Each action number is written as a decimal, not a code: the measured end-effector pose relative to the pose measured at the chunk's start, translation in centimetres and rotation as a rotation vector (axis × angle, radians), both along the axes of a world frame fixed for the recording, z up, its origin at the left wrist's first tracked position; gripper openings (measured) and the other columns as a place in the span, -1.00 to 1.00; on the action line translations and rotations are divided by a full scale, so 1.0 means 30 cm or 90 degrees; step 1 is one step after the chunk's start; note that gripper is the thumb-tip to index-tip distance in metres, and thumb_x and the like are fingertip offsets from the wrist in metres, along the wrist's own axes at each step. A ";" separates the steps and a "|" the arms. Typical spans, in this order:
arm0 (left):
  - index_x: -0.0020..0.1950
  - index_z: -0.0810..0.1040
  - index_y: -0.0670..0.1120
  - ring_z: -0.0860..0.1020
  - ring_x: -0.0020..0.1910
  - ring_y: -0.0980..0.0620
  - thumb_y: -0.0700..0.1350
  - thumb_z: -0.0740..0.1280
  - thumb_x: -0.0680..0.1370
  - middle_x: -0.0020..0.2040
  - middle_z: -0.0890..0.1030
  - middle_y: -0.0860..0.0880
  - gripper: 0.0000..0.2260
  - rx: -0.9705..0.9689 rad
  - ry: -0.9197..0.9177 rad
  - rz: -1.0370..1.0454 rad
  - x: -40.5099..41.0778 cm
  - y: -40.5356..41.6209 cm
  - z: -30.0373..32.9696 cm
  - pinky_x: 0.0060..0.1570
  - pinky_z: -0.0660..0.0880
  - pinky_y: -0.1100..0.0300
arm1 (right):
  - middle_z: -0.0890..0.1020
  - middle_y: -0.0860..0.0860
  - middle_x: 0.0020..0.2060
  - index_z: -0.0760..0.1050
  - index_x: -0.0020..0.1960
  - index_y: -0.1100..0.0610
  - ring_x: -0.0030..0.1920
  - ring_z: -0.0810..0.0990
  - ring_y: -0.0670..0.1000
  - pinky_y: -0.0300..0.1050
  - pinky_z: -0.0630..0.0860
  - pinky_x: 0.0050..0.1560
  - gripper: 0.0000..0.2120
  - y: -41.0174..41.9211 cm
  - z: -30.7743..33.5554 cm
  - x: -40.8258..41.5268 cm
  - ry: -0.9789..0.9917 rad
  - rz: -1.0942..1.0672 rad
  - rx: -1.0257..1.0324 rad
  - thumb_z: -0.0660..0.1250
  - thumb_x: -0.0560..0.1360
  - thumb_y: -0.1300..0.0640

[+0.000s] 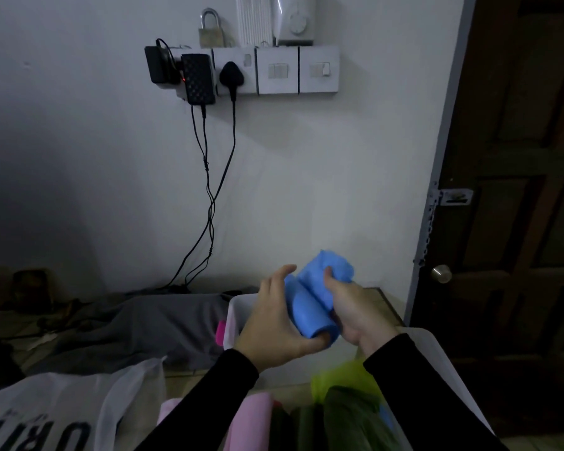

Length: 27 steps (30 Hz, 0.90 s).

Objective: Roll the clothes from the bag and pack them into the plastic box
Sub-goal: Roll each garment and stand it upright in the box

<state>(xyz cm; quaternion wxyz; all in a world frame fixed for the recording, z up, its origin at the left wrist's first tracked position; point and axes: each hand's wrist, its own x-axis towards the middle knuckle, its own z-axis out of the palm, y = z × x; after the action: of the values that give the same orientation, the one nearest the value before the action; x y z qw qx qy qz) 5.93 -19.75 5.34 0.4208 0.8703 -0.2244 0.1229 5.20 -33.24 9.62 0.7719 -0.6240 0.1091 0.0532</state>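
Note:
A rolled blue garment (310, 304) hangs in the air over the white plastic box (238, 307). My left hand (274, 323) cups its left side, thumb under the roll's near end. My right hand (352, 307) grips its right side, fingers curled into the cloth. In the box lie a pink rolled cloth (251, 418), a yellow-green cloth (342, 379) and a dark green one (349, 418). A white bag (56, 415) with black letters lies at the lower left.
A grey cloth (150, 323) is spread on the floor beside the box. Black cables (209, 203) hang from wall sockets (241, 70). A dark wooden door (515, 190) with a knob stands at the right. Dim clutter sits at the far left.

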 end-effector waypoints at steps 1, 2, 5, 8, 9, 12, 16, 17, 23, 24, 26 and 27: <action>0.46 0.07 0.08 0.29 0.29 0.19 0.30 0.44 0.12 0.31 0.23 0.15 0.01 0.043 -0.009 0.001 0.000 -0.001 0.008 0.16 0.34 0.32 | 0.62 0.09 -0.10 0.49 -0.02 0.14 -0.11 0.61 0.06 -0.03 0.57 -0.11 -0.71 0.010 -0.002 -0.009 -0.041 0.011 -0.163 0.12 0.62 -0.04; 0.46 0.07 0.07 0.27 0.29 0.18 0.31 0.42 0.11 0.31 0.23 0.14 0.02 0.082 -0.007 0.001 0.003 -0.002 0.019 0.16 0.29 0.32 | 0.64 0.11 -0.10 0.52 -0.06 0.13 -0.09 0.62 0.08 0.01 0.57 -0.03 -0.70 0.018 -0.012 -0.010 -0.086 0.030 -0.305 0.13 0.62 -0.04; 0.46 0.08 0.09 0.28 0.27 0.08 0.26 0.48 0.10 0.28 0.29 0.08 0.03 0.207 0.037 0.014 0.051 0.008 0.030 0.11 0.28 0.28 | 0.65 0.20 0.03 0.55 0.11 0.24 0.06 0.60 0.16 -0.01 0.49 0.07 -0.64 0.041 -0.037 -0.001 -0.172 0.122 -0.526 0.10 0.63 0.01; 0.48 0.07 0.13 0.40 0.26 -0.03 0.42 0.36 -0.02 0.36 0.33 0.03 0.13 0.349 0.058 0.023 0.089 0.027 0.032 0.18 0.42 0.17 | 0.60 0.20 -0.13 0.51 -0.02 0.23 -0.09 0.58 0.17 -0.01 0.48 -0.09 -0.71 0.062 -0.063 -0.001 -0.169 0.205 -0.560 0.09 0.62 0.07; 0.50 0.04 0.13 0.41 0.27 -0.05 0.45 0.33 -0.04 0.39 0.33 0.01 0.16 0.359 0.043 0.028 0.092 0.030 0.030 0.24 0.43 0.11 | 0.59 0.16 -0.17 0.50 -0.05 0.20 -0.13 0.57 0.13 -0.04 0.47 -0.12 -0.75 0.063 -0.074 -0.001 -0.163 0.209 -0.536 0.11 0.61 0.09; 0.53 0.02 0.12 0.35 0.33 0.02 0.33 0.49 0.10 0.41 0.30 0.06 0.11 0.217 0.002 0.018 0.051 0.044 0.036 0.32 0.32 0.15 | 0.65 0.15 -0.13 0.53 0.05 0.20 -0.16 0.60 0.08 -0.07 0.52 -0.18 -0.83 0.037 -0.094 0.000 -0.140 0.133 -0.297 0.20 0.58 0.15; 0.49 0.10 0.14 0.20 0.43 0.14 0.30 0.52 0.17 0.44 0.14 0.13 0.00 0.126 -0.071 -0.067 0.008 0.078 0.029 0.33 0.24 0.27 | 0.62 0.27 0.04 0.46 0.14 0.15 -0.04 0.63 0.28 0.03 0.61 -0.26 -0.86 0.004 -0.080 -0.013 -0.057 0.095 0.103 0.20 0.60 0.19; 0.47 0.14 0.10 0.21 0.42 0.12 0.31 0.50 0.17 0.43 0.13 0.12 -0.02 0.150 -0.087 -0.059 0.007 0.080 0.023 0.31 0.23 0.30 | 0.61 0.27 0.06 0.44 0.18 0.16 -0.03 0.63 0.28 0.02 0.62 -0.27 -0.82 0.002 -0.083 -0.013 -0.054 0.113 0.110 0.20 0.60 0.18; 0.38 0.29 -0.04 0.33 0.28 0.05 0.47 0.27 0.14 0.25 0.35 0.08 -0.06 0.351 -0.121 0.039 0.008 0.030 0.034 0.26 0.23 0.29 | 0.65 0.02 0.07 0.50 0.26 0.07 0.05 0.63 -0.02 -0.17 0.54 0.06 -0.66 0.001 -0.084 -0.005 -0.203 0.245 -0.462 0.35 0.51 0.00; 0.41 0.27 -0.05 0.37 0.27 0.05 0.46 0.33 0.15 0.27 0.38 0.07 -0.04 0.365 -0.093 0.040 0.018 0.034 0.037 0.30 0.28 0.24 | 0.65 0.00 0.08 0.50 0.27 0.04 0.06 0.62 -0.03 -0.22 0.52 0.04 -0.66 -0.003 -0.076 -0.002 -0.218 0.253 -0.508 0.33 0.52 -0.01; 0.54 0.08 -0.01 0.37 0.34 -0.01 0.44 0.43 0.15 0.43 0.31 0.05 0.11 0.422 -0.066 0.054 0.038 0.049 0.045 0.35 0.31 0.10 | 0.64 0.01 0.10 0.48 0.30 -0.01 0.06 0.61 -0.01 -0.21 0.51 0.03 -0.66 -0.011 -0.067 0.012 -0.219 0.282 -0.561 0.31 0.54 -0.01; 0.56 -0.01 0.04 0.31 0.41 -0.06 0.42 0.44 0.16 0.50 0.21 0.03 0.13 0.485 -0.091 0.058 0.046 0.052 0.054 0.36 0.29 0.02 | 0.64 0.03 0.11 0.47 0.31 -0.02 0.07 0.62 0.02 -0.14 0.52 0.05 -0.65 -0.012 -0.069 0.023 -0.206 0.302 -0.579 0.31 0.54 -0.01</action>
<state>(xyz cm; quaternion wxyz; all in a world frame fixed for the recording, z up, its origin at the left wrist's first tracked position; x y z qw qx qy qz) 7.31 -18.17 6.97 0.0449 0.9625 -0.2441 0.1096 5.88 -33.60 7.55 0.3977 -0.9031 -0.1428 0.0767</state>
